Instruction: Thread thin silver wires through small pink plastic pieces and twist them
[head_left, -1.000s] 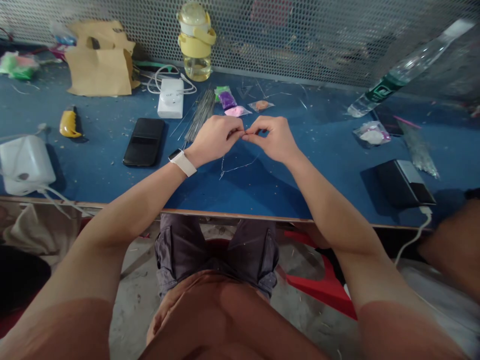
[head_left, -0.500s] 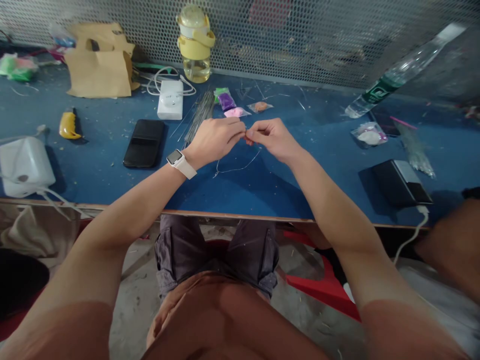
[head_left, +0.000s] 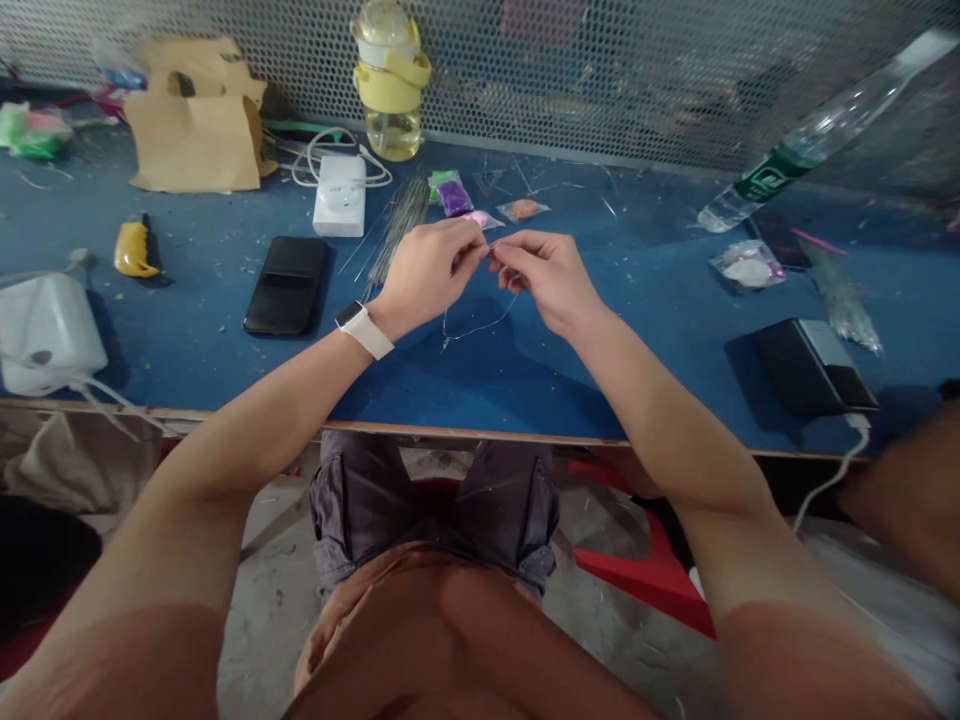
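My left hand (head_left: 431,270), with a watch (head_left: 364,328) on its wrist, is closed in a pinch over the blue table. Its fingertips meet those of my right hand (head_left: 551,280), which is also pinched. A small reddish bit shows between them, too small to name. From the fingers of my right hand a thin wire (head_left: 484,328) curves down and left, with a tiny twisted end below my left hand. Beyond my left hand lies a bundle of thin metal wires (head_left: 405,225). Small bags of purple clay-like stuff (head_left: 453,197), pink stuff and orange stuff (head_left: 523,209) lie just behind the hands.
A black phone (head_left: 286,285), a white charger (head_left: 340,195) and a yellow cutter (head_left: 135,249) lie left. A yellow-topped drink bottle (head_left: 391,90) stands at the back mesh. Right are a tilted water bottle (head_left: 795,160), a black power bank (head_left: 812,368) and another person's arm (head_left: 911,490).
My right hand has turned slightly and its fingers have lifted and spread a little. My left fingers have curled in more. The wire's hanging end has shifted slightly right.
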